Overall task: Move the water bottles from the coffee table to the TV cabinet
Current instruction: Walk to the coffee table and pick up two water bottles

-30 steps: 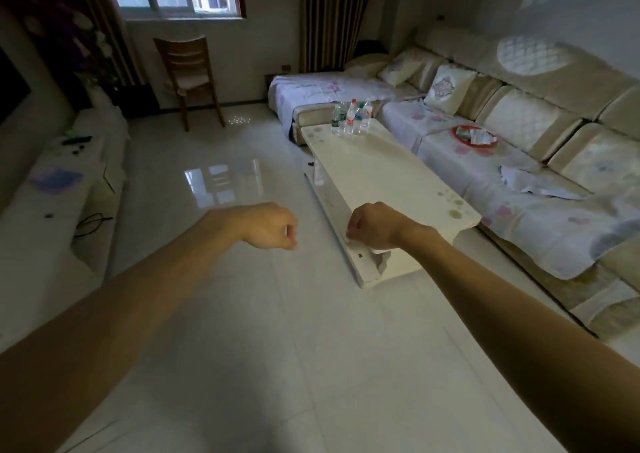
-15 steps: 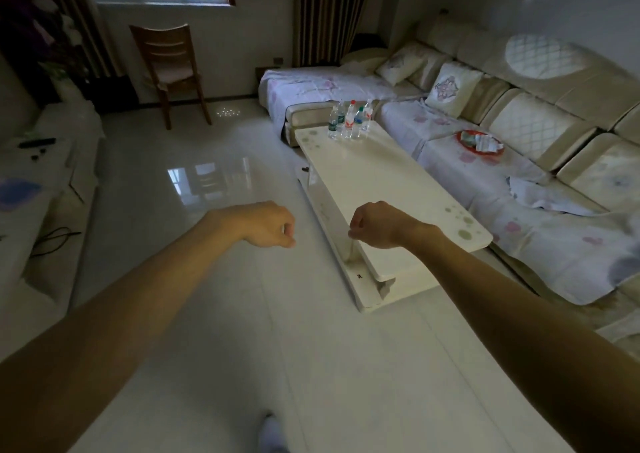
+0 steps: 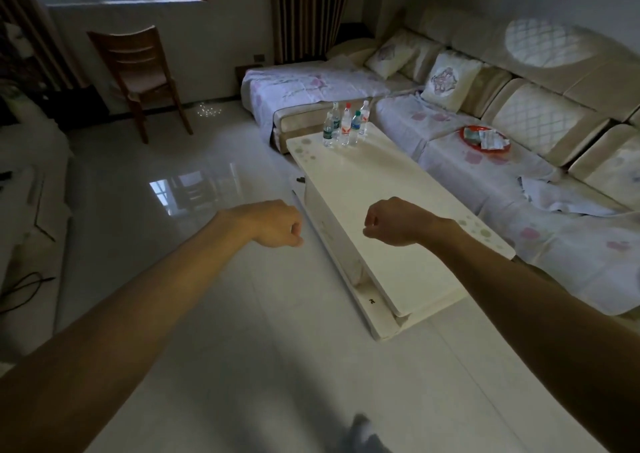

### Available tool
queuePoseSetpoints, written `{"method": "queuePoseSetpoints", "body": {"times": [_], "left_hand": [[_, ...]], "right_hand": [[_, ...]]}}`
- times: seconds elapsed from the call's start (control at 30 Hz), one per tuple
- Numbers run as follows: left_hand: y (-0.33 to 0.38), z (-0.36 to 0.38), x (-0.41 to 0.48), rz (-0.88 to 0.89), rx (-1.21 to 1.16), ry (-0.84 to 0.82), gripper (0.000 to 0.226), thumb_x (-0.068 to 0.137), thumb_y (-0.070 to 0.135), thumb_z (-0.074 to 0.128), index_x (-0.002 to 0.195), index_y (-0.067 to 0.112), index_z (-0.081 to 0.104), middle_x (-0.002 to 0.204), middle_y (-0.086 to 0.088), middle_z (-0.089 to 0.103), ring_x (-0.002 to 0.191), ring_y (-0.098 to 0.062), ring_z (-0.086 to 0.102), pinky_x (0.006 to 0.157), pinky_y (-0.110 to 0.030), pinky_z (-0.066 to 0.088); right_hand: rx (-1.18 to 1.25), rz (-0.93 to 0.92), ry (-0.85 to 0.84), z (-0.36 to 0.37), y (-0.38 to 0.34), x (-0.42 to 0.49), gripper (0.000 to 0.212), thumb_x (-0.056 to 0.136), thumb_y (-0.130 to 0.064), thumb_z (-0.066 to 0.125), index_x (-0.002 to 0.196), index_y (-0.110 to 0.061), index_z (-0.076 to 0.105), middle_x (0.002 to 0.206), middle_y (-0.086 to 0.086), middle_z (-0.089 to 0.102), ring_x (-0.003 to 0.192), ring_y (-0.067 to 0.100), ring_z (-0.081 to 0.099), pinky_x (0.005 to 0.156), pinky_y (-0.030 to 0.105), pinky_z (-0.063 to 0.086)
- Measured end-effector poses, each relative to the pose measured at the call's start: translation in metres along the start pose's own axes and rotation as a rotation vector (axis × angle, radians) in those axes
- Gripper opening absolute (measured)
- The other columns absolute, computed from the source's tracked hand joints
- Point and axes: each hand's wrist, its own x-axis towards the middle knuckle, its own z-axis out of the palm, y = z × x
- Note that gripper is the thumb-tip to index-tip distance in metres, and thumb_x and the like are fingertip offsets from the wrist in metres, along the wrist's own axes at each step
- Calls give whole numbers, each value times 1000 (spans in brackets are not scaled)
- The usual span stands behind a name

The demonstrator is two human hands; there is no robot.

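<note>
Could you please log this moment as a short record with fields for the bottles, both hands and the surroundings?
water bottles: cluster of about five, upright, far end of the coffee table
left hand: closed fist, empty, over the floor
right hand: closed fist, empty, over the table's near half
sofa: right of the table, red tray on it
chair: wooden, by the window
progress: no bottle picked up yet

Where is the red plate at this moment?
In the head view, the red plate lies on the covered sofa seat at the right, beyond the coffee table and right of the water bottles.
</note>
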Motion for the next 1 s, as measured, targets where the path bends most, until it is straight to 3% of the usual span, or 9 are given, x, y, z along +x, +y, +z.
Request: {"method": "queuePoseSetpoints", "body": {"times": [0.2,0.57,0.87,1.0], "left_hand": [[-37,-30,64,-89,2,-12,33,89,43,54,107,16,62,112,-6,62,101,-23,57,91,-39,48],[-84,-116,170,-207,-80,201,27,87,35,58,100,13,66,104,-6,67,98,-22,61,93,-41,49],[-166,-143,231,-290,-89,133,30,89,40,56,105,16,64,110,-6,64,101,-24,59,87,-36,49],[-215,-158,263,-284,-98,92,32,90,38,55,109,13,63,113,-8,64,104,-24,59,93,-39,48]], "right_hand": [[-7,-76,-106,-16,19,91,45,93,-38,54,108,3,68,109,20,70,100,34,67,90,47,54],[-49,-222,-149,-95,45,257,39,95,-38,54,107,-4,71,111,14,70,100,27,65,92,43,53],[-73,-260,-166,-111,27,377,34,95,-35,58,111,-7,70,111,10,70,98,24,66,91,41,55],[-86,-230,-137,-122,12,432,36,96,-35,56,115,-7,68,113,10,69,99,24,66,91,40,54]]}}
